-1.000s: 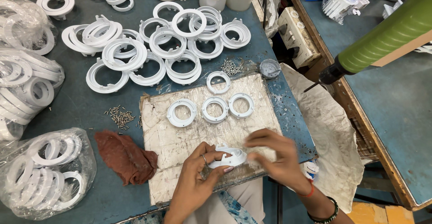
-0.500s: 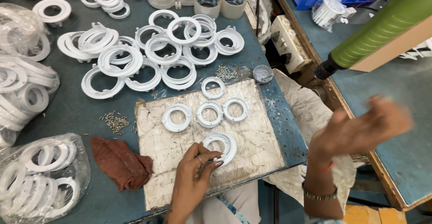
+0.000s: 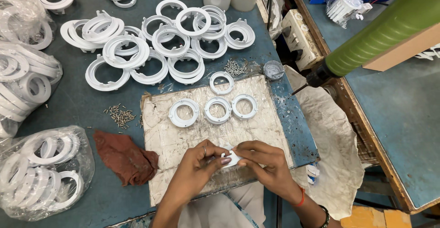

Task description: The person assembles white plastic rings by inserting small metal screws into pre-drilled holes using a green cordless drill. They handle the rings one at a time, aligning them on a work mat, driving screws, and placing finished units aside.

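While mostly hidden, white ring (image 3: 231,157) between both hands (image 3: 229,164).

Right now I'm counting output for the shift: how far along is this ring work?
Looks done: four small white rings lie on the work board. In hand: the left hand and right hand pinch one white ring together. Left: the loose large rings beyond the board and the bagged rings look untouched.

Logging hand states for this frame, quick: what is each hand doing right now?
Left hand: closed on the white plastic ring.
Right hand: closed on the same white plastic ring.
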